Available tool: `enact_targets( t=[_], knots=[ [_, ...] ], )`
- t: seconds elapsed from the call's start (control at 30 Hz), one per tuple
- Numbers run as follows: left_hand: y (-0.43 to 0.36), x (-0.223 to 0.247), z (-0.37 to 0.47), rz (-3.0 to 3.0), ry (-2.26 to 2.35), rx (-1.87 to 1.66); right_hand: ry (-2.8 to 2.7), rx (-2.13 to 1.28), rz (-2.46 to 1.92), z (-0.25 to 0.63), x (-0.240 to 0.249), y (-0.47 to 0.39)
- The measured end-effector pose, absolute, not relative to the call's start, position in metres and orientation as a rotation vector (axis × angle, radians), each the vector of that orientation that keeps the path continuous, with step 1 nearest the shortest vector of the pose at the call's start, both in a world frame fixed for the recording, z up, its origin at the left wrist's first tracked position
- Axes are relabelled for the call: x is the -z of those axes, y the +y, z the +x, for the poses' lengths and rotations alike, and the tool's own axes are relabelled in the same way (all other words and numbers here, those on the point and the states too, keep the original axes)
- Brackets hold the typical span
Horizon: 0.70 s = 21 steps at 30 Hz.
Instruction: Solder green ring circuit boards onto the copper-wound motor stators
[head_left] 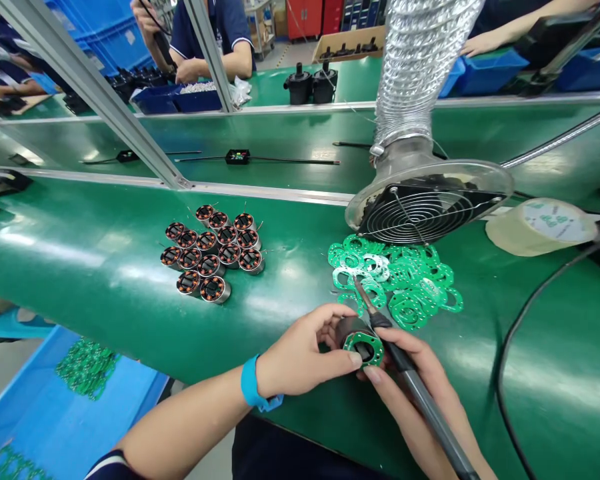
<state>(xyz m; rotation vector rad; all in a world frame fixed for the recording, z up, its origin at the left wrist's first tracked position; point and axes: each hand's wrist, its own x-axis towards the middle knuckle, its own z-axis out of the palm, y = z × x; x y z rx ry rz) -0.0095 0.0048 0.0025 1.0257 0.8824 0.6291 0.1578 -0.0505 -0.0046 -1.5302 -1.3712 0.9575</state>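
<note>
A motor stator topped by a green ring board is in my left hand, which has a blue band at the wrist; the thumb presses on the board's edge. My right hand holds a soldering iron whose tip points up and left, above the stator. The fingertips of my right hand also touch the stator's near side. Just beyond my hands lies a loose pile of green ring boards. Several stators with copper windings stand grouped on the green table to the left.
A fume extractor with a silver duct hangs behind the ring boards. At the right are a tape roll and a black cable. A blue bin with green boards sits lower left. People work across the bench.
</note>
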Motion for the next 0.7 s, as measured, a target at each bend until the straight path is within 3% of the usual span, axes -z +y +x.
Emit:
enact_targets(
  t=[0.37, 0.57, 0.7],
  knots=[
    [0.011, -0.005, -0.010, 0.879, 0.840, -0.504, -1.775, -0.635, -1.283, 0.189, 0.007, -0.041],
    [0.013, -0.007, -0.013, 0.771, 0.809, -0.287, -1.912, -0.796, -1.089, 0.183, -0.004, -0.040],
    [0.011, 0.003, -0.011, 0.631, 0.795, -0.163, -2.012, -0.514, -0.982, 0.181, 0.001, -0.036]
  ],
)
